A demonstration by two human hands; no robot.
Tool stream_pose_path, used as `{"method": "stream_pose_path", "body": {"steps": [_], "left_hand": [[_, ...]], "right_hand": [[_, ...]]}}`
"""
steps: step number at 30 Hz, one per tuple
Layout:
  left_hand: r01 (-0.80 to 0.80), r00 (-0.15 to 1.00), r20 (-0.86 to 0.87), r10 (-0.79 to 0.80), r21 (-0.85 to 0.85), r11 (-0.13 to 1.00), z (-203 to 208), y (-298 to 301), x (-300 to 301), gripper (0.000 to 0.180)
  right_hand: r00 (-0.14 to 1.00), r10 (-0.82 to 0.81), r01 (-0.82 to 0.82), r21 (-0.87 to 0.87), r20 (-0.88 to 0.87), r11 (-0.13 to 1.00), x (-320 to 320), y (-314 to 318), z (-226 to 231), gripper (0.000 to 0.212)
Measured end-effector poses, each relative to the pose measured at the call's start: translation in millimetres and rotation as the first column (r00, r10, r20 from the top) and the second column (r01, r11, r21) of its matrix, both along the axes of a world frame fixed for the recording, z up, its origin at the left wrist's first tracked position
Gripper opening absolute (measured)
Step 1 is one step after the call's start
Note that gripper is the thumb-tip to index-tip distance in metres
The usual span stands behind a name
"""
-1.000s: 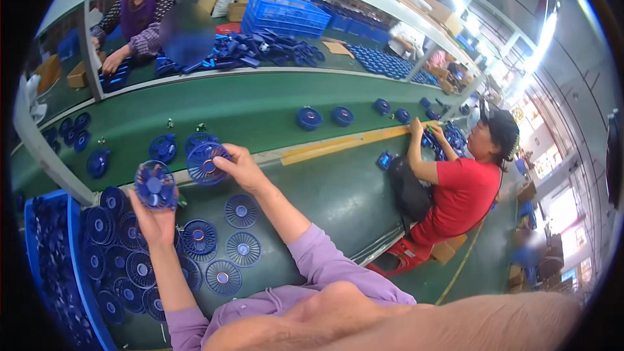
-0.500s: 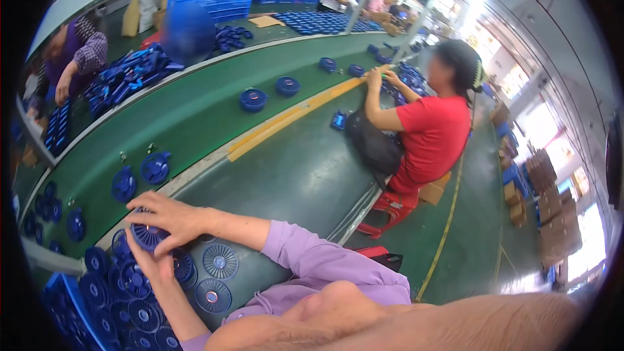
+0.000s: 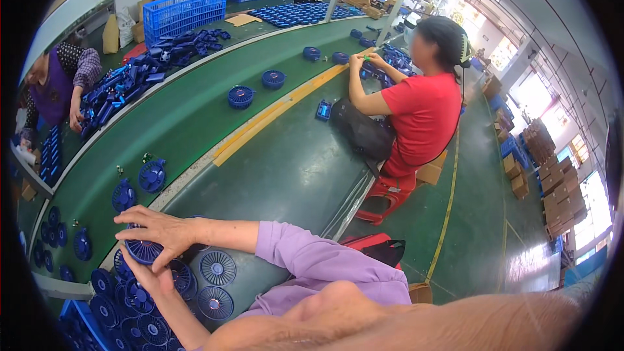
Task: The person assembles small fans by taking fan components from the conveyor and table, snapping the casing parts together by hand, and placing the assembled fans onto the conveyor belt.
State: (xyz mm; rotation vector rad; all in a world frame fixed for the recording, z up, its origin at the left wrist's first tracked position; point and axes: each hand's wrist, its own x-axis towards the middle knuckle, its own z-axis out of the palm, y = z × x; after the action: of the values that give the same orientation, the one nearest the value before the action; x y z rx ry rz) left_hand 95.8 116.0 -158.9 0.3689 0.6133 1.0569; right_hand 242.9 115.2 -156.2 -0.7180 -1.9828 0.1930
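The blue fan grille [image 3: 144, 252], at lower left, sits between both hands: the right hand [image 3: 168, 230] arches its grip over it, fingers spread, while the left hand [image 3: 153, 277] cups beneath. Likely light, stiff, slick plastic with fragile spokes; the rim offers the safest hold. Two unobstructed round grilles [image 3: 218, 268] lie rightward on the desk [image 3: 266, 175]; two fans [image 3: 151, 176] rest above on the green belt [image 3: 188, 136].
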Motion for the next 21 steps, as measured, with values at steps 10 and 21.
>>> {"method": "stream_pose_path", "body": {"steps": [10, 21], "left_hand": [[-0.056, 0.55, -0.453, 0.702, 0.818, 0.573, -3, -25, 24, 0.055], [-0.135, 0.923, -0.256, 0.288, 0.485, 0.864, -23, 6, 15, 0.059]], "right_hand": [[0.784, 0.169, -0.459, -0.373, -0.598, 0.806, -24, -7, -10, 0.077], [0.978, 0.064, -0.065, -0.001, -0.2, 0.998, -4, -2, -1, 0.085]]}}
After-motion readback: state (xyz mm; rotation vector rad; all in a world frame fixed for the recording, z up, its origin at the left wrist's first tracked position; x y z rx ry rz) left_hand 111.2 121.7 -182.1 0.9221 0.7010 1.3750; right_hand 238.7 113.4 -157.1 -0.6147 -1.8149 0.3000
